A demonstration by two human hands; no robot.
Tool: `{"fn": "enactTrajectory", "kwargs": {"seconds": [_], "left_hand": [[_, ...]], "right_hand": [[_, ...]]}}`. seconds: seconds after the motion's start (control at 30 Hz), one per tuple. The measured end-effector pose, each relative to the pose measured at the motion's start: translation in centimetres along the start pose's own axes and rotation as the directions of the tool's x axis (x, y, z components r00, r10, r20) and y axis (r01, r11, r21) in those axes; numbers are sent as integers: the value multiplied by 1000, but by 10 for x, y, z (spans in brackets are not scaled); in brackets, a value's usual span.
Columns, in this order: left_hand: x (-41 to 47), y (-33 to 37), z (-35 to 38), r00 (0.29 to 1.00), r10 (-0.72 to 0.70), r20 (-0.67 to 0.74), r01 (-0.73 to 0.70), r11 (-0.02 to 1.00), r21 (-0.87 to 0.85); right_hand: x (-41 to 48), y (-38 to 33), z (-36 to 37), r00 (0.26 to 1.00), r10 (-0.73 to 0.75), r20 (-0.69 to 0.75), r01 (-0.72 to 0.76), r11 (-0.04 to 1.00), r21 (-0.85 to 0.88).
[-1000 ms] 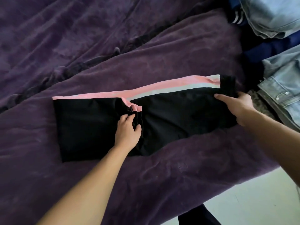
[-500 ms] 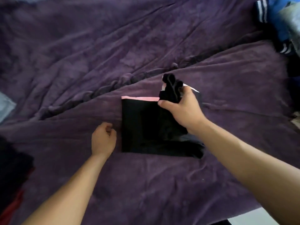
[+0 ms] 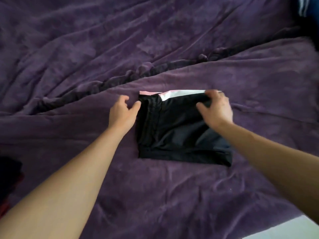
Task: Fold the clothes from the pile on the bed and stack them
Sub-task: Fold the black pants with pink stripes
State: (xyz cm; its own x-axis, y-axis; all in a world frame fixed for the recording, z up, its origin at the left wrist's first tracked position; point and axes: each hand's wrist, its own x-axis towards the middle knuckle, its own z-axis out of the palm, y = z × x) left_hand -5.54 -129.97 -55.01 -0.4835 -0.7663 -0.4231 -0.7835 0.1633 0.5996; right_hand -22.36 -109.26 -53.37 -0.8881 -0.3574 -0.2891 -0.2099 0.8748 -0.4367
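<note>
We start at the fingers (image 3: pixel 214 95) of the right hand (image 3: pixel 218 110). They are bent down over the far right corner of the black garment (image 3: pixel 179 133), with the thumb stretched apart from them across the cloth. A ridge of fabric sits between thumb and fingers, so we judge that they pinch the top layer, though blur keeps us from saying how firmly. The left hand (image 3: pixel 121 113) sits just beside the garment's left edge, its fingers (image 3: pixel 124 99) loosely curled and spread from the thumb, whose tip touches that edge; it holds nothing that we can see. Between the two hands the garment lies flat on the purple cover (image 3: pixel 155 49) as a compact, roughly square packet, with its pink and white stripe (image 3: pixel 183 92) showing along the far edge. We judge this piece to be folded, or nearly so; what is left for it is squaring the edges and carrying it to a stack. Further out, a dark heap (image 3: pixel 9 176) with a bit of red shows at the left border, and we cannot tell whether it is the stack or unfolded clothes. At the top right corner a blue piece with white stripes (image 3: pixel 305 9) lies crumpled, so we reckon more clothes are waiting and the task as a whole is only partway through.
</note>
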Motion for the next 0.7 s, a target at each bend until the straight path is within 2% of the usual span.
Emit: {"fn": "enactTrajectory", "kwargs": {"seconds": [0.07,0.13,0.17,0.23,0.3,0.37,0.43,0.53,0.6,0.7], "left_hand": [[13,19,19,995,-40,96,49,994,-95],[20,31,38,987,-75,144,98,982,-163],[22,33,46,986,-85,147,109,980,-167],[24,31,58,986,-101,130,124,976,-181],[21,26,59,990,-97,100,116,970,-212],[12,27,53,997,-30,64,40,986,-161],[-6,34,47,994,108,10,-108,994,-25],[-44,54,40,952,304,-37,-295,942,161],[-72,72,39,930,366,-30,-351,909,226],[-118,100,47,873,488,14,-468,829,305]], "right_hand": [[26,26,-13,982,188,-31,-188,982,-7],[41,48,-12,920,390,50,-393,914,100],[43,57,-7,893,437,107,-449,875,179],[37,70,5,883,434,177,-468,822,324],[28,75,14,893,409,189,-449,772,450],[17,75,10,912,376,164,-406,774,486],[3,76,-4,945,313,95,-325,859,396],[-27,79,-40,987,159,11,-158,970,183],[-49,92,-66,999,44,-23,-42,998,48],[-78,125,-106,988,-140,-59,138,990,-27]]}}
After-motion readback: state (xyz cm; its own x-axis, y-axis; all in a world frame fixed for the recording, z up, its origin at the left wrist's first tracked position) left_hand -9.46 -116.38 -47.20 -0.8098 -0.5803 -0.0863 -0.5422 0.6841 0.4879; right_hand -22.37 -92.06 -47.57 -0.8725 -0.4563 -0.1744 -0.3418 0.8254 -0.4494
